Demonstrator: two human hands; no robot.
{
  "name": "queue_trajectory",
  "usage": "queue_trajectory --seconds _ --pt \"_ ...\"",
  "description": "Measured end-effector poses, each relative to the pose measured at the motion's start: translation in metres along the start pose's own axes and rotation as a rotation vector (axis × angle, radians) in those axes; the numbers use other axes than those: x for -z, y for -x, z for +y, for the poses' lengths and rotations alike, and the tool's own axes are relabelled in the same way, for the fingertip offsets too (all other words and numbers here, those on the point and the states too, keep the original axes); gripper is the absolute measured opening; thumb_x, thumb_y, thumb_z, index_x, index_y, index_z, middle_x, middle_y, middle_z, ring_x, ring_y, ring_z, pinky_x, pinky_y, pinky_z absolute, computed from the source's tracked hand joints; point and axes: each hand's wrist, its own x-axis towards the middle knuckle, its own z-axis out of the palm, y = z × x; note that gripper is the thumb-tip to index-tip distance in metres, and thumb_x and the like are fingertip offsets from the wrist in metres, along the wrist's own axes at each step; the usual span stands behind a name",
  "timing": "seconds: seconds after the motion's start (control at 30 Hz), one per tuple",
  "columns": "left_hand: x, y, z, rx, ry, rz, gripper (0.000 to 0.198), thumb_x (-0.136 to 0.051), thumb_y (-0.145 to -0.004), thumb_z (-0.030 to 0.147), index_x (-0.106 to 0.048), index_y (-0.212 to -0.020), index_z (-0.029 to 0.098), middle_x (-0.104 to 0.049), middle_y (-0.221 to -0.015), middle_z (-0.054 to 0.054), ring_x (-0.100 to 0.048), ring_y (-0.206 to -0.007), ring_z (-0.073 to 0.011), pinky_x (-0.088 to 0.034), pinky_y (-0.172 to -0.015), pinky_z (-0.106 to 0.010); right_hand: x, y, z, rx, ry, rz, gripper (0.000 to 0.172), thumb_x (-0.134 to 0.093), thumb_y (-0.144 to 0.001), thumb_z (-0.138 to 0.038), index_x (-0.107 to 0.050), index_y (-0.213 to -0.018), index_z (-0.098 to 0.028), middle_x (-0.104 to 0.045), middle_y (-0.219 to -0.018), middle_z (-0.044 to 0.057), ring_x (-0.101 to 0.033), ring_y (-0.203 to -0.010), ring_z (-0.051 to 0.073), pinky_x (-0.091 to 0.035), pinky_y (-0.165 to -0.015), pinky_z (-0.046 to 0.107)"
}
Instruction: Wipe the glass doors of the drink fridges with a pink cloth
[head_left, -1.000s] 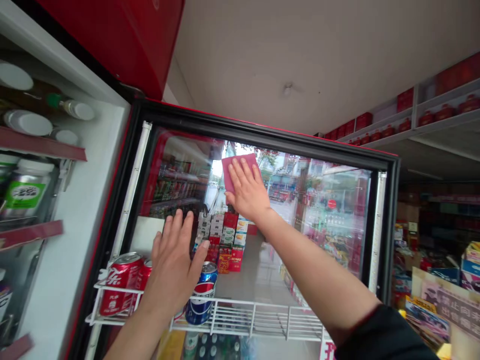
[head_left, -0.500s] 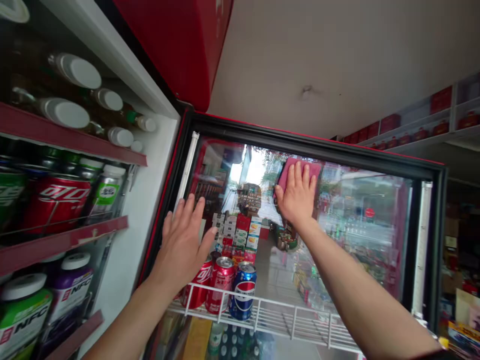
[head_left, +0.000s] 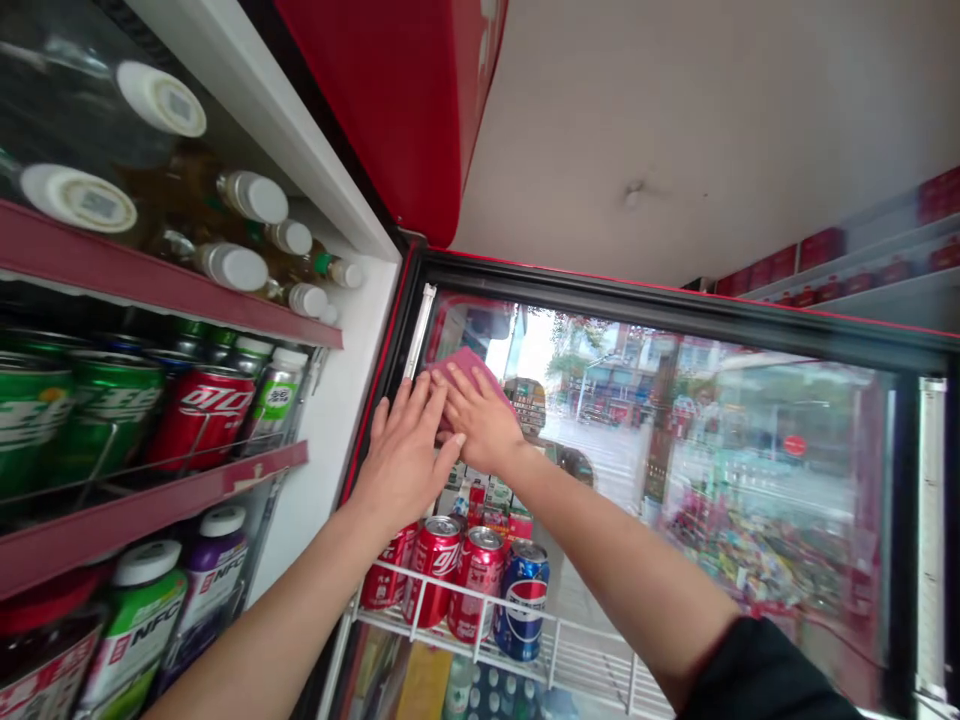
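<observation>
My right hand (head_left: 480, 420) holds a pink cloth (head_left: 491, 375) pressed flat against the inner glass (head_left: 600, 385) of the cooler door, at the glass's upper left. My left hand (head_left: 401, 440) is open, its fingers stretched out over the left edge of the black door frame (head_left: 637, 290) and its white strip (head_left: 421, 330). The two hands touch or nearly touch, with the left thumb just below the right hand. Below them, red cola cans (head_left: 433, 575) and a blue Pepsi can (head_left: 523, 610) stand upright in the white wire rack (head_left: 555, 655) on the door.
Left of me is the open drinks cooler, its shelf edges (head_left: 150, 500) lined with dark red strips. It holds capped bottles (head_left: 255, 195), green cans (head_left: 112, 410) and NFC juice bottles (head_left: 135, 620). A red cooler top (head_left: 397, 110) juts overhead. Wall shelves (head_left: 840, 275) with red boxes stand far right.
My right hand has slid the pink cloth leftward across the glass, up to my left hand. My left hand stays at the door's left edge. The view has shifted left.
</observation>
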Motion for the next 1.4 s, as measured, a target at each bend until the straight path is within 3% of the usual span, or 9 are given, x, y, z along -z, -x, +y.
queue_trajectory --seconds 0.17,0.33,0.47,0.6,0.87,1.0,1.17,1.3,1.4 --pt "-0.004 0.013 -0.006 -0.023 0.002 0.027 0.075 -0.043 -0.112 0.052 -0.03 -0.178 0.017 -0.024 -0.187 -0.015 -0.023 -0.174 -0.0384 -0.027 -0.138 -0.067 -0.001 0.023 0.019 0.192 0.03 -0.002 0.08 -0.055 -0.109 -0.049 -0.038 -0.174 -0.005 -0.034 -0.183 0.016 -0.025 -0.173 0.037 -0.02 -0.144 0.061" --pt "0.003 0.017 -0.016 -0.046 0.027 0.059 0.074 -0.045 -0.112 0.052 -0.032 -0.177 0.018 -0.026 -0.186 -0.015 -0.024 -0.173 -0.0381 -0.027 -0.138 -0.067 0.016 -0.006 0.06 -0.032 0.07 0.088 0.083 -0.056 -0.106 -0.052 -0.036 -0.176 -0.012 -0.033 -0.184 0.014 -0.024 -0.174 0.039 -0.015 -0.143 0.066" --pt "0.007 0.018 -0.03 -0.049 0.044 0.069 0.074 -0.046 -0.112 0.05 -0.031 -0.177 0.018 -0.028 -0.186 -0.016 -0.024 -0.174 -0.0382 -0.026 -0.139 -0.067 0.024 -0.049 0.07 -0.171 0.059 0.166 0.081 -0.05 -0.106 -0.048 -0.039 -0.174 -0.006 -0.032 -0.184 0.017 -0.021 -0.174 0.042 -0.012 -0.141 0.069" --pt "0.001 0.03 -0.043 -0.043 0.093 0.08 0.076 -0.046 -0.112 0.049 -0.028 -0.177 0.016 -0.029 -0.185 -0.019 -0.028 -0.173 -0.0351 -0.029 -0.139 -0.061 0.015 -0.064 0.046 -0.288 0.009 0.231 0.078 -0.046 -0.106 -0.044 -0.039 -0.173 -0.006 -0.03 -0.184 0.018 -0.018 -0.174 0.043 -0.009 -0.14 0.073" --pt "-0.027 0.065 -0.039 0.01 0.133 0.095 0.072 -0.041 -0.113 0.052 -0.033 -0.175 0.016 -0.032 -0.184 -0.019 -0.032 -0.171 -0.0373 -0.034 -0.136 -0.065 -0.036 -0.032 -0.056 -0.288 -0.126 0.123 0.075 -0.049 -0.109 -0.039 -0.036 -0.174 -0.003 -0.021 -0.186 0.018 -0.011 -0.176 0.039 -0.011 -0.142 0.07" --pt "-0.036 0.075 -0.029 0.05 0.144 0.092 0.073 -0.041 -0.113 0.051 -0.029 -0.177 0.017 -0.033 -0.184 -0.02 -0.031 -0.172 -0.0378 -0.033 -0.136 -0.067 -0.042 -0.022 -0.071 -0.271 -0.195 0.075 0.069 -0.044 -0.11 -0.029 -0.036 -0.175 -0.008 -0.021 -0.185 0.015 -0.012 -0.176 0.035 -0.014 -0.142 0.07" --pt "-0.038 0.083 -0.008 0.072 0.151 0.114 0.072 -0.042 -0.113 0.05 -0.031 -0.176 0.017 -0.033 -0.183 -0.02 -0.033 -0.171 -0.0387 -0.035 -0.135 -0.068 -0.028 0.02 -0.052 -0.197 -0.153 0.028 0.075 -0.052 -0.109 -0.034 -0.031 -0.177 -0.009 -0.018 -0.187 0.012 -0.008 -0.177 0.034 -0.012 -0.143 0.067" --pt "-0.037 0.093 0.003 0.043 0.157 0.094 0.073 -0.043 -0.114 0.05 -0.028 -0.178 0.019 -0.031 -0.184 -0.019 -0.029 -0.172 -0.0372 -0.033 -0.136 -0.067 -0.014 0.095 -0.018 -0.194 -0.053 -0.006 0.079 -0.057 -0.109 -0.039 -0.029 -0.178 -0.012 -0.018 -0.187 0.011 -0.014 -0.176 0.036 -0.014 -0.144 0.065" --pt "-0.035 0.105 -0.003 0.013 0.156 0.058 0.074 -0.043 -0.114 0.05 -0.022 -0.179 0.022 -0.029 -0.185 -0.018 -0.026 -0.173 -0.036 -0.031 -0.137 -0.067 -0.004 0.161 0.013 -0.144 0.005 -0.025 0.086 -0.056 -0.11 -0.042 -0.014 -0.182 -0.02 -0.022 -0.186 0.008 -0.017 -0.175 0.036 -0.016 -0.143 0.067"
